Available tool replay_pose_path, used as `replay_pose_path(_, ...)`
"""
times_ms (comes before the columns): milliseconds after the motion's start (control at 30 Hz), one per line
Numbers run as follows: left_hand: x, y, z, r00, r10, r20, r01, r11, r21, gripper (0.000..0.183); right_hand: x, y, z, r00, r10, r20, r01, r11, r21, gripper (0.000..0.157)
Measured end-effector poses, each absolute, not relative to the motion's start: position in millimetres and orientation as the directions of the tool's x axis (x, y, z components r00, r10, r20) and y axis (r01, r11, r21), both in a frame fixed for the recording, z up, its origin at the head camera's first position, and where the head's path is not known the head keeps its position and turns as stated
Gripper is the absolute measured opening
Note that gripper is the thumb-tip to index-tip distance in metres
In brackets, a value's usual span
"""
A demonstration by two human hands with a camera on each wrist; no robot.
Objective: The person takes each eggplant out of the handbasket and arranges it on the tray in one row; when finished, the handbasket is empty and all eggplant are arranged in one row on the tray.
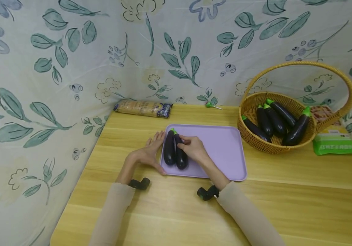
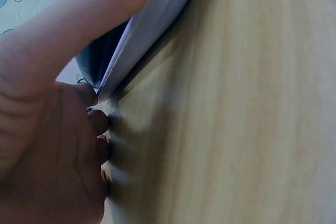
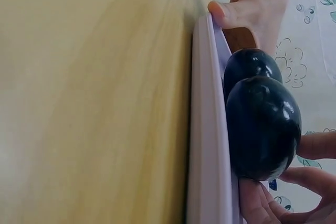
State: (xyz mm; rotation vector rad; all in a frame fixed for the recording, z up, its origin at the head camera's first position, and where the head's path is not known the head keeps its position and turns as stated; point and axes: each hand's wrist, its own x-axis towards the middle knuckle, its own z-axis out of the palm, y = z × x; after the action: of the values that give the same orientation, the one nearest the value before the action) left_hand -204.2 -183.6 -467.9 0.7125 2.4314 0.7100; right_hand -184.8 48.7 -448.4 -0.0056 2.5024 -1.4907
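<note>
Two dark purple eggplants with green stems lie side by side, stems to the back, at the left end of a lilac tray (image 1: pixel 219 150). My right hand (image 1: pixel 195 147) grips the right eggplant (image 1: pixel 181 160) between thumb and fingers; in the right wrist view its fingers come around the rounded end (image 3: pixel 262 127). The left eggplant (image 1: pixel 169 150) lies close against it. My left hand (image 1: pixel 147 153) rests with spread, fairly straight fingers along the tray's left edge, its thumb at the front left corner. In the left wrist view, the hand partly hides the tray wall (image 2: pixel 142 30).
A wicker basket (image 1: pixel 246 136) with a tall handle holds several eggplants at the right. Behind it lies a green package (image 1: pixel 335 145). A long wrapped pack (image 1: pixel 143 108) and a small green-headed lollipop (image 1: pixel 210 105) lie along the back edge of the wooden table (image 1: pixel 169 212).
</note>
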Motion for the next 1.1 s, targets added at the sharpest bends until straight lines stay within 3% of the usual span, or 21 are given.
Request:
replay_pose_path(567,-203.5,-181.6,-465.4,-0.735,0.603,-0.31,0.35,0.73,0.587,0.162,-182.5,71.3,-441.2,-0.97,-0.177,-0.169,0.058,0.503,-0.862,0.056)
replay_pose_path(833,-202.3,-182.4,-465.2,-0.737,0.605,-0.302,0.358,0.728,0.585,0.162,-184.8,136.6,-408.1,-0.955,-0.267,-0.128,-0.045,0.559,-0.828,0.069)
replay_pose_path(1100,-201.1,-181.4,-464.0,-0.738,0.602,-0.303,0.361,0.733,0.577,0.162,-179.7,220.4,-374.2,-0.96,-0.249,-0.13,-0.058,0.63,-0.774,0.068)
